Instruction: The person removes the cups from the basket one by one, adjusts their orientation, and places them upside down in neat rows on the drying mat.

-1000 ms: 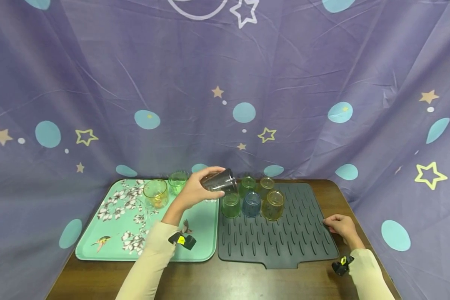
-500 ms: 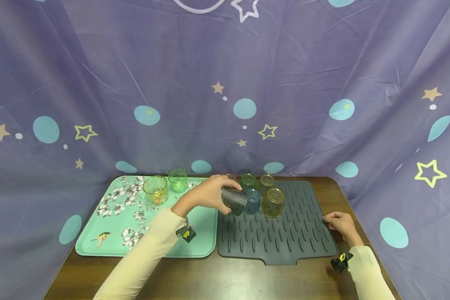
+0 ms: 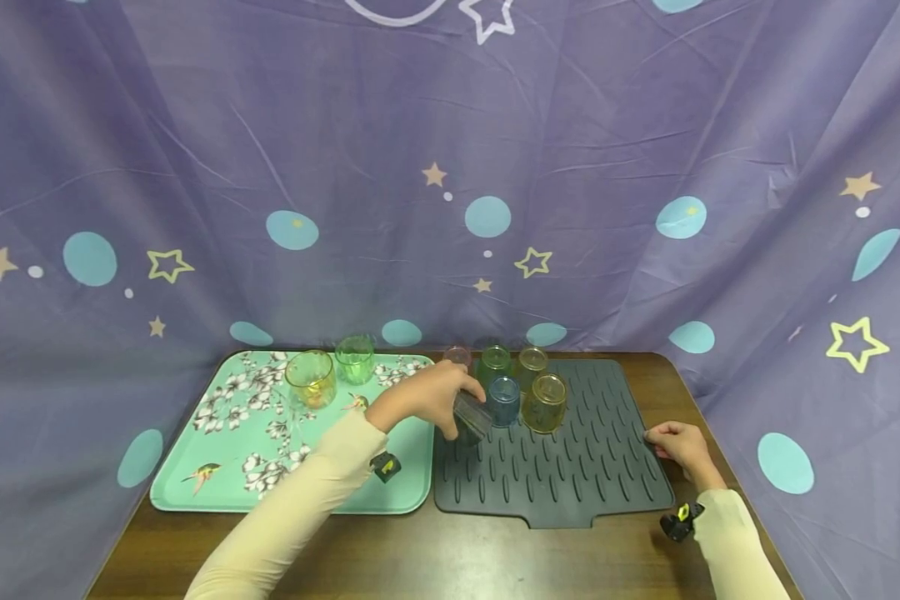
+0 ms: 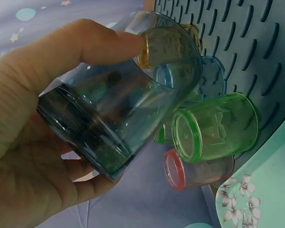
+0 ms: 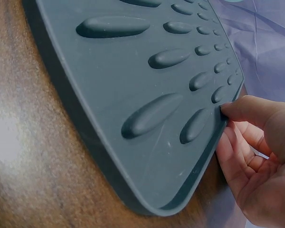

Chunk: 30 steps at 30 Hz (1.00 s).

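Left hand (image 3: pixel 431 392) wraps the grey glass (image 3: pixel 472 415), thumb on one side, fingers on the other; glass tilted, its mouth facing the ridged mat (image 3: pixel 540 483). Whether the rim touches down, cannot tell. If it is to stand mouth-down like its neighbours, best to bring the wrist round until the rim is level, lower gently, and open thumb and fingers only once the whole rim bears. Tight quarters: the blue glass (image 3: pixel 504 402) stands just beyond, amber glass (image 3: pixel 545 404) next to it; the left wrist view adds a green glass (image 4: pixel 218 126) and a red-rimmed glass (image 4: pixel 199 168), all upturned. A knuckle or the flared rim could clip one, so I'd keep to the near side. Right hand (image 3: pixel 682 448) pinches the mat's right edge; a light hold should steady it, a lift might tip the row. Farther left, two upright glasses on the flowered tray (image 3: pixel 168 467).
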Each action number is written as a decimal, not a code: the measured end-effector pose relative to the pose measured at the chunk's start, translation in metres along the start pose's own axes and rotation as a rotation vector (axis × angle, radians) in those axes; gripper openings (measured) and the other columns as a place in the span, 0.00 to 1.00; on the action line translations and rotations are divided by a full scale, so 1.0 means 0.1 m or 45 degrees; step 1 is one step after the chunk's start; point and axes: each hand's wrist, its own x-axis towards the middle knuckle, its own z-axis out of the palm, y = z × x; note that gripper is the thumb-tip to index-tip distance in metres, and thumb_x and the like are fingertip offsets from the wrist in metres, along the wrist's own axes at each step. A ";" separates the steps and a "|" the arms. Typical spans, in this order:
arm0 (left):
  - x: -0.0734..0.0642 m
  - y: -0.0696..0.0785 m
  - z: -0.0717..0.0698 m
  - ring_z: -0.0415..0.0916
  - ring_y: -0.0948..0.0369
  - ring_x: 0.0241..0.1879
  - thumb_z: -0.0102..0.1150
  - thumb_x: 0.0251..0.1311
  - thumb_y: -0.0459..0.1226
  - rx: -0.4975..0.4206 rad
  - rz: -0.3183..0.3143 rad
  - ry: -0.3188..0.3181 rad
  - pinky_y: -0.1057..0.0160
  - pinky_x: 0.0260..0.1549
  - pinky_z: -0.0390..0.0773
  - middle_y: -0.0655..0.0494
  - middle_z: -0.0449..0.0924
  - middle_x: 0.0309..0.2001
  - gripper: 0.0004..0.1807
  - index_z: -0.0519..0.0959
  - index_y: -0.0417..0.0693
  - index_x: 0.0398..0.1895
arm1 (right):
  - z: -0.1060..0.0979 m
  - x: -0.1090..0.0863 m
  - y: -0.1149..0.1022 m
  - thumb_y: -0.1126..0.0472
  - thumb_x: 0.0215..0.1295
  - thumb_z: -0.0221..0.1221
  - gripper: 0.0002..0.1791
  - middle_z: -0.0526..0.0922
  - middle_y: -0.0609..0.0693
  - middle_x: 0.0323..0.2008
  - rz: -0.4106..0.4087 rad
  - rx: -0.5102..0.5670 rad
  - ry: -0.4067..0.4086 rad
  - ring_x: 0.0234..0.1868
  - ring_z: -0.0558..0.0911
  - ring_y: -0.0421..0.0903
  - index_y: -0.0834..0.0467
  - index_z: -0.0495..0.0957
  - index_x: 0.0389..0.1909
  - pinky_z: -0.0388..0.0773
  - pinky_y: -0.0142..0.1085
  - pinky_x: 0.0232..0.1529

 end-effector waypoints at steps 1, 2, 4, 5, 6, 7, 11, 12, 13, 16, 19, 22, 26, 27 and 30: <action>0.01 0.01 0.00 0.68 0.59 0.39 0.82 0.40 0.33 0.017 -0.018 -0.008 0.62 0.31 0.72 0.54 0.79 0.50 0.36 0.84 0.56 0.59 | 0.00 0.00 0.00 0.66 0.65 0.66 0.08 0.83 0.43 0.25 -0.001 -0.002 0.001 0.26 0.82 0.34 0.65 0.82 0.27 0.83 0.27 0.29; 0.01 0.02 0.01 0.69 0.59 0.39 0.83 0.40 0.34 0.048 -0.032 -0.015 0.62 0.31 0.72 0.54 0.79 0.50 0.35 0.84 0.57 0.58 | 0.00 0.00 0.00 0.66 0.65 0.66 0.08 0.83 0.43 0.25 -0.003 -0.005 0.003 0.26 0.82 0.34 0.65 0.82 0.27 0.83 0.27 0.29; 0.03 0.04 0.03 0.71 0.57 0.43 0.83 0.40 0.36 0.110 -0.060 -0.029 0.61 0.32 0.74 0.54 0.79 0.50 0.35 0.84 0.60 0.58 | 0.00 0.01 0.00 0.66 0.65 0.66 0.08 0.82 0.43 0.25 -0.005 -0.012 0.007 0.26 0.82 0.34 0.65 0.82 0.28 0.83 0.27 0.30; 0.04 0.06 0.04 0.72 0.56 0.46 0.84 0.40 0.36 0.142 -0.073 -0.036 0.61 0.33 0.76 0.54 0.79 0.51 0.35 0.84 0.61 0.58 | 0.00 0.01 0.01 0.65 0.65 0.66 0.08 0.82 0.43 0.25 -0.008 -0.018 0.008 0.26 0.81 0.34 0.66 0.82 0.28 0.83 0.27 0.30; 0.06 0.07 0.05 0.73 0.55 0.48 0.84 0.39 0.37 0.167 -0.081 -0.042 0.61 0.34 0.77 0.55 0.79 0.52 0.35 0.84 0.61 0.57 | 0.00 0.01 0.01 0.65 0.65 0.66 0.08 0.82 0.42 0.25 -0.009 -0.022 0.011 0.26 0.81 0.34 0.66 0.82 0.28 0.83 0.27 0.30; 0.07 0.08 0.06 0.74 0.54 0.49 0.85 0.39 0.37 0.187 -0.084 -0.045 0.60 0.36 0.79 0.55 0.80 0.53 0.35 0.84 0.61 0.57 | -0.01 0.02 0.01 0.65 0.65 0.66 0.08 0.82 0.42 0.25 -0.009 -0.027 0.013 0.27 0.81 0.34 0.66 0.82 0.29 0.83 0.27 0.30; 0.11 0.12 0.11 0.75 0.55 0.51 0.86 0.37 0.37 0.239 -0.092 -0.061 0.58 0.43 0.81 0.57 0.82 0.54 0.34 0.85 0.59 0.55 | -0.01 0.02 0.02 0.65 0.65 0.66 0.09 0.81 0.41 0.25 -0.009 -0.030 0.012 0.27 0.81 0.34 0.67 0.82 0.29 0.83 0.27 0.30; 0.12 0.13 0.12 0.75 0.56 0.51 0.86 0.37 0.37 0.245 -0.095 -0.067 0.58 0.44 0.81 0.58 0.83 0.53 0.34 0.85 0.58 0.55 | -0.01 0.03 0.02 0.65 0.65 0.66 0.08 0.81 0.41 0.24 -0.007 -0.027 0.013 0.26 0.81 0.34 0.66 0.82 0.29 0.83 0.27 0.30; 0.14 0.14 0.14 0.75 0.57 0.50 0.86 0.37 0.37 0.260 -0.096 -0.072 0.58 0.45 0.81 0.59 0.83 0.52 0.34 0.86 0.58 0.54 | 0.00 0.03 0.03 0.65 0.65 0.66 0.08 0.81 0.41 0.24 -0.004 -0.021 0.012 0.26 0.81 0.34 0.66 0.82 0.29 0.83 0.27 0.29; 0.18 0.15 0.20 0.74 0.58 0.49 0.87 0.35 0.39 0.327 -0.112 -0.087 0.57 0.44 0.82 0.59 0.83 0.51 0.34 0.86 0.58 0.53 | 0.00 0.03 0.04 0.65 0.65 0.66 0.08 0.81 0.41 0.24 -0.002 -0.012 0.005 0.26 0.81 0.34 0.65 0.82 0.28 0.82 0.26 0.29; 0.24 0.15 0.27 0.73 0.57 0.49 0.88 0.33 0.41 0.423 -0.137 -0.105 0.57 0.42 0.82 0.59 0.82 0.52 0.34 0.86 0.61 0.52 | 0.00 0.04 0.03 0.66 0.64 0.66 0.08 0.82 0.42 0.24 0.010 -0.002 0.008 0.25 0.81 0.34 0.64 0.82 0.27 0.82 0.27 0.29; 0.29 0.15 0.35 0.72 0.57 0.48 0.88 0.32 0.42 0.488 -0.154 -0.130 0.57 0.44 0.81 0.58 0.81 0.53 0.34 0.86 0.63 0.51 | 0.01 0.04 0.03 0.66 0.65 0.66 0.07 0.82 0.41 0.25 0.011 -0.005 0.006 0.26 0.81 0.34 0.64 0.82 0.27 0.83 0.27 0.29; 0.34 0.16 0.43 0.74 0.56 0.51 0.88 0.31 0.42 0.548 -0.160 -0.152 0.56 0.51 0.81 0.58 0.82 0.54 0.35 0.86 0.63 0.52 | 0.01 0.04 0.04 0.65 0.65 0.66 0.08 0.82 0.41 0.25 0.000 -0.006 0.008 0.26 0.81 0.34 0.65 0.82 0.28 0.83 0.27 0.29; 0.35 0.16 0.45 0.74 0.56 0.51 0.88 0.31 0.42 0.568 -0.156 -0.156 0.57 0.51 0.81 0.58 0.82 0.55 0.36 0.86 0.63 0.52 | 0.01 0.04 0.04 0.65 0.64 0.66 0.08 0.82 0.42 0.25 0.000 -0.005 0.008 0.26 0.81 0.34 0.65 0.82 0.28 0.83 0.27 0.29; 0.37 0.18 0.49 0.75 0.56 0.51 0.88 0.30 0.42 0.627 -0.147 -0.169 0.57 0.49 0.82 0.58 0.82 0.54 0.36 0.86 0.63 0.52 | 0.01 0.04 0.04 0.65 0.64 0.66 0.08 0.82 0.41 0.25 0.001 0.005 0.006 0.26 0.81 0.34 0.65 0.82 0.27 0.83 0.27 0.29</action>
